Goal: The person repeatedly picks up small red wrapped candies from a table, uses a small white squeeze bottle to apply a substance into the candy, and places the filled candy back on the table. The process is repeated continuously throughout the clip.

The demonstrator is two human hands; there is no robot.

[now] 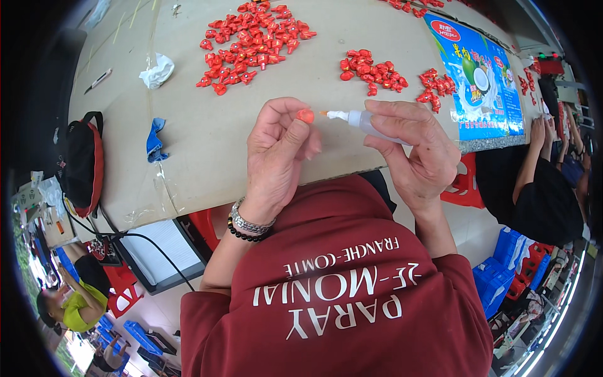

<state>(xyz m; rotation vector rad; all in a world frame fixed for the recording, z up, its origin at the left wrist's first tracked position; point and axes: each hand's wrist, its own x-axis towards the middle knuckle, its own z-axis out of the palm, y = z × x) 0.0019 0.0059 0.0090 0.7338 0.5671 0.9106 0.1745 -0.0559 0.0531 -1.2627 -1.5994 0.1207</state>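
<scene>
Our left hand (276,151) pinches a small red piece (305,116); our right hand (418,147) squeezes a little glue bottle (361,119). Squeezing too hard could make our fingers sticky.

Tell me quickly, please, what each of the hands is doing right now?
Left hand: closed, pinching a small orange piece at its fingertips.
Right hand: closed around a small squeeze bottle, nozzle aimed at the piece.
</scene>
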